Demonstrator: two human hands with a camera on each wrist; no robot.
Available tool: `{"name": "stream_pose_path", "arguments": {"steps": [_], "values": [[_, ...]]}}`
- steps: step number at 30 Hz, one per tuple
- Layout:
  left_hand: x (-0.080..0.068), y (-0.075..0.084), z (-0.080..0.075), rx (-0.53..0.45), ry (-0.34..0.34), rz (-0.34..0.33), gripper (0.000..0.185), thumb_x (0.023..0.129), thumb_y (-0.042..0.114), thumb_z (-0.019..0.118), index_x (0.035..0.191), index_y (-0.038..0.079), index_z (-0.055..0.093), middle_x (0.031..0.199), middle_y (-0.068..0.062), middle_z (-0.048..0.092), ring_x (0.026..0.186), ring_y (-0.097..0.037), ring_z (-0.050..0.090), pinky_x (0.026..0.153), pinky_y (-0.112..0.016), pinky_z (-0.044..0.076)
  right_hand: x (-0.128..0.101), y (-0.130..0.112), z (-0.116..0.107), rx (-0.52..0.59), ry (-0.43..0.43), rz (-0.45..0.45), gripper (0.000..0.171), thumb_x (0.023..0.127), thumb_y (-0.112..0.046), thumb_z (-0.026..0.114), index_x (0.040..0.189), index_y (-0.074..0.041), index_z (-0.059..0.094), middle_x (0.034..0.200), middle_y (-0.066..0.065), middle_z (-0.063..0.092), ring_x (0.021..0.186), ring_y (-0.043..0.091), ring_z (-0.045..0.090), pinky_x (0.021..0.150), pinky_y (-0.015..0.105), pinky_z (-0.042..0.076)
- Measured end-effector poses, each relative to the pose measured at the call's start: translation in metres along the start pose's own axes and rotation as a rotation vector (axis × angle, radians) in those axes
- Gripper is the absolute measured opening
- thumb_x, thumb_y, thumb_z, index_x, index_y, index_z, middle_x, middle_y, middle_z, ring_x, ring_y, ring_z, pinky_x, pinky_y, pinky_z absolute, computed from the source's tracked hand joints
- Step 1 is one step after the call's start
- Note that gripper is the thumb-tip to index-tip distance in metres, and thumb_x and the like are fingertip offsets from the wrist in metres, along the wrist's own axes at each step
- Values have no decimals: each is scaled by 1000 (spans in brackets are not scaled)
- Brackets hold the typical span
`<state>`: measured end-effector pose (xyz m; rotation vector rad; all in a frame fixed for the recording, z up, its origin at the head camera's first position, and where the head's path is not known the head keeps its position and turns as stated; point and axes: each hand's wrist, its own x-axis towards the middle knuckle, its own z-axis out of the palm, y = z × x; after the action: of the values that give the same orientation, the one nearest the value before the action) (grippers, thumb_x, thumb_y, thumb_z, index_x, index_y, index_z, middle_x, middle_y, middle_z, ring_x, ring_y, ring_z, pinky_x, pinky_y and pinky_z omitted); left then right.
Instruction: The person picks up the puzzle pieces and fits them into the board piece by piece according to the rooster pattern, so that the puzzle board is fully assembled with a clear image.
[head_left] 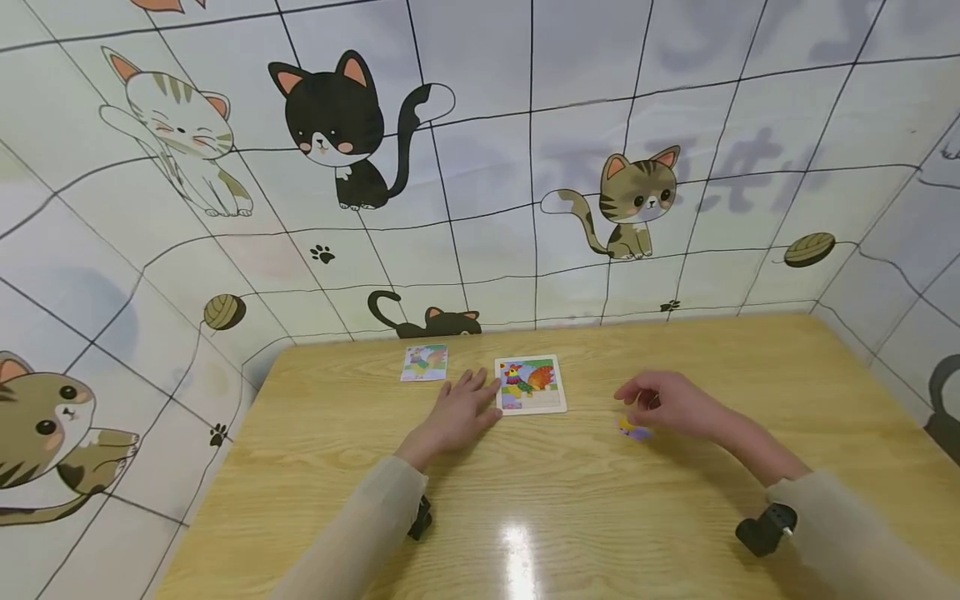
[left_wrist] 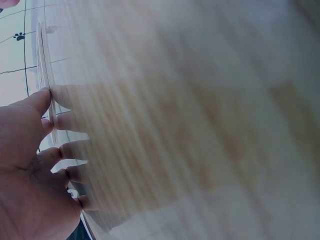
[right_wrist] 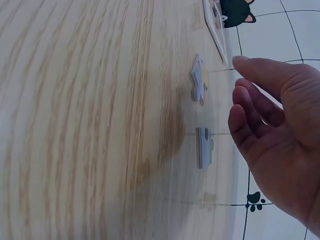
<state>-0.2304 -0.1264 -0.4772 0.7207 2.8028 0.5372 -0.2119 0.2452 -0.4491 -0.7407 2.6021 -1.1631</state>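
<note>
A white-framed jigsaw puzzle (head_left: pixel 529 385) with a colourful rooster picture lies on the table, a pale bare patch at its lower right. My left hand (head_left: pixel 457 414) rests flat by its left edge, fingers spread, thumb and a finger touching the frame. To the right, my right hand (head_left: pixel 671 404) hovers over loose puzzle pieces (head_left: pixel 634 430), its fingers loosely bent. In the right wrist view, one puzzle piece (right_wrist: pixel 199 80) and a second straight-edged piece (right_wrist: pixel 204 147) lie on the tabletop, apart from the hand. Nothing shows between thumb and fingers there.
A small rooster picture card (head_left: pixel 424 363) lies at the back left of the wooden table (head_left: pixel 480 508). Cat-patterned wall covering (head_left: pixel 487 200) rises behind the table's back edge and along both sides.
</note>
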Motion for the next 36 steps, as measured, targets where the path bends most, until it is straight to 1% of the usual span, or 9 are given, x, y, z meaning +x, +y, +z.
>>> {"name": "stream_pose_path", "arguments": {"steps": [2, 4, 10, 16, 20, 25, 31, 36], "values": [[3, 2, 1, 4, -4, 9, 59, 108, 38, 51, 159, 12, 39, 167, -18, 23, 154, -41, 16, 119, -66, 11, -5, 5, -2, -8, -30, 4, 30, 86, -4, 81, 114, 0, 71, 102, 4, 68, 83, 11, 59, 76, 26, 54], [5, 4, 2, 6, -5, 16, 59, 108, 38, 51, 159, 12, 39, 167, -18, 23, 154, -41, 16, 119, -66, 11, -8, 10, -3, 10, -67, 11, 32, 85, -6, 82, 114, -1, 71, 105, 4, 68, 84, 12, 59, 78, 27, 55], [5, 6, 1, 20, -6, 0, 59, 108, 38, 51, 159, 13, 39, 167, -17, 23, 154, -40, 16, 119, -65, 12, -9, 19, -4, 57, -141, -6, 35, 87, -5, 80, 120, -1, 68, 111, 6, 67, 87, 15, 59, 79, 27, 54], [2, 4, 1, 8, -9, -6, 59, 108, 37, 51, 159, 13, 38, 167, -17, 23, 154, -41, 16, 119, -66, 11, -4, 24, -3, 53, -173, -19, 34, 87, -6, 80, 120, -5, 71, 109, 4, 64, 87, 16, 57, 75, 25, 49], [0, 1, 0, 6, -3, -9, 59, 108, 37, 52, 159, 12, 39, 166, -18, 23, 154, -42, 16, 119, -67, 11, 1, 23, -1, 42, -205, -34, 31, 88, -6, 79, 118, -7, 74, 108, 5, 61, 87, 17, 53, 74, 25, 47], [-1, -1, 0, 10, 0, -10, 59, 108, 38, 51, 159, 11, 39, 166, -18, 23, 154, -42, 16, 119, -67, 11, 4, 21, -1, 26, -224, -40, 29, 89, -8, 79, 117, -8, 75, 106, 4, 60, 87, 18, 53, 74, 25, 46], [-1, 0, -1, 2, 0, -3, 59, 108, 37, 52, 159, 11, 39, 166, -19, 24, 153, -42, 16, 119, -67, 11, 5, 20, -2, 22, -234, -26, 29, 87, -7, 80, 114, -8, 72, 100, 3, 58, 87, 18, 52, 73, 25, 46], [-1, 2, -2, -2, -4, -9, 59, 108, 38, 51, 159, 11, 39, 166, -18, 23, 154, -42, 16, 119, -67, 11, 5, 22, -3, 33, -229, -19, 31, 85, -6, 81, 112, -6, 66, 97, 3, 58, 86, 18, 53, 72, 26, 46]]}}
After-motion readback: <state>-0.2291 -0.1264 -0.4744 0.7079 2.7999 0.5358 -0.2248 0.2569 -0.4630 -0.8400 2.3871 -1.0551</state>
